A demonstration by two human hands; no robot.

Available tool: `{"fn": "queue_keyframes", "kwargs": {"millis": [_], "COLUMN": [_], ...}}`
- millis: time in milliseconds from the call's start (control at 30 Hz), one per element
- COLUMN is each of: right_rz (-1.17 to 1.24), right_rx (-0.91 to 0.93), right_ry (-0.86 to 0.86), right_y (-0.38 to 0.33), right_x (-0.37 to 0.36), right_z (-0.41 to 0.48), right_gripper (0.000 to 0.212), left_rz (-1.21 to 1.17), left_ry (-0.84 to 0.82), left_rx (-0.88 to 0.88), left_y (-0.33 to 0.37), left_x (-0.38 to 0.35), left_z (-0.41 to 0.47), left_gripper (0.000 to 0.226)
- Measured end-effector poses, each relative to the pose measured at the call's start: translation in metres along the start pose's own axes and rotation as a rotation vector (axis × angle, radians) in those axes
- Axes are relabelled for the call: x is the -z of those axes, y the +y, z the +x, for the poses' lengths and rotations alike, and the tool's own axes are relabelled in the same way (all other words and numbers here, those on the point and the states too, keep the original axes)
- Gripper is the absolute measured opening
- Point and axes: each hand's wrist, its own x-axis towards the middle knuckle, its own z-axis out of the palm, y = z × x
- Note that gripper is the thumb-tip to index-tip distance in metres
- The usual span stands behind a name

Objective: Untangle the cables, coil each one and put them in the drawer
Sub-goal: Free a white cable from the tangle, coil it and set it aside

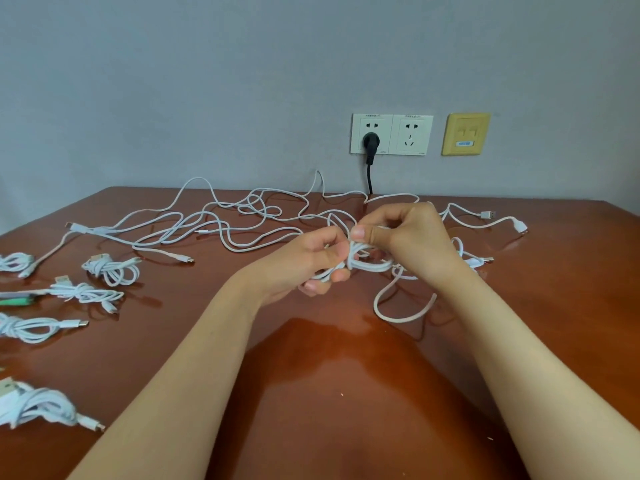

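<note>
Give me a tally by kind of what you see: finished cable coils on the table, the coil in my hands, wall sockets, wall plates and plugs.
Coiled cable bundles on the table: 5
Half-wound coil held by left hand and right hand: 1
White wall sockets: 2
Yellow wall plate: 1
Black plug: 1
Total: 10
Loose cables: too tangled to count.

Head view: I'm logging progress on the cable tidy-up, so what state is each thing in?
Left hand, gripping the half-made coil.
Right hand, pinching a strand of the coil.
Half-made coil, looped, tail trailing on the table.
Loose cables, spread out and tangled.
Finished bundles, coiled, lying at left on the table.
Black plug, seated in the left socket.
Right socket, empty.
</note>
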Motion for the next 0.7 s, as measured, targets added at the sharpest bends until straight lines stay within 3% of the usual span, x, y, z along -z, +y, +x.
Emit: {"fn": "queue_keyframes", "kwargs": {"millis": [67, 200, 300, 367, 467, 700], "right_rz": [0.123, 0.561, 0.732, 0.697, 0.697, 0.309], "right_rx": [-0.16, -0.588, -0.726, -0.69, -0.544, -0.224], "right_ry": [-0.069, -0.317, -0.256, -0.218, -0.185, 0.045], "right_y": [-0.001, -0.001, 0.008, 0.012, 0.009, -0.002], "right_x": [0.005, 0.012, 0.012, 0.008, 0.0, -0.03], "right_z": [-0.001, -0.004, -0.003, -0.002, -0.001, -0.006], "right_gripper": [0.012, 0.014, 0.027, 0.035, 0.018, 0.017], "left_rz": [0.004, 0.003, -0.051, -0.132, -0.193, -0.349], "left_ry": [-0.037, -0.109, -0.095, -0.012, 0.132, 0.402], "left_rx": [0.002, -0.025, -0.052, -0.051, -0.083, -0.118], "left_y": [0.002, 0.007, 0.013, 0.016, 0.016, 0.011], "left_x": [-0.003, -0.014, -0.017, -0.016, -0.014, -0.011], "left_z": [-0.001, -0.002, -0.004, -0.005, -0.002, 0.009], "left_gripper": [0.036, 0.031, 0.024, 0.019, 0.02, 0.018]}}
